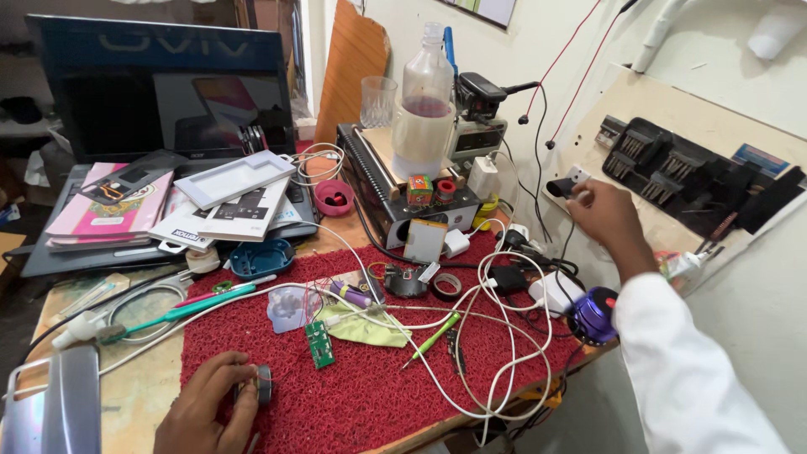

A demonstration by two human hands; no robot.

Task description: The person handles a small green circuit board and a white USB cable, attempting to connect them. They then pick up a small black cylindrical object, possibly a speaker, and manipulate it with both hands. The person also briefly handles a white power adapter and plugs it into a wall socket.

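Black plug (561, 187) at the wall switchboard (577, 176) is where your right hand (607, 212) is working, fingers closing around it up by the socket, well away from the table (134, 395). Your left hand (206, 412) is resting low on the red mat (378, 395), fingers pinching together on a small round grey part (264, 383) at the mat's near-left edge. Between your two hands, white cables (496, 336) are looping and crossing over the mat, running past the green circuit board (319, 344), the green pen (435, 337) and the roll of black tape (446, 286). That tangle is looking like your main risk: if you are tugging at the plug, its lead could be dragging the loops and sweeping the little board or the pen off the front edge. The plastic bottle (424, 101) with dark liquid is standing high on the black box (395, 197), right beside the power gear, and a snagged cable could be tipping it onto the electronics. Reaching one-handed while looking away from the grey part, you could also be letting it roll off the mat.
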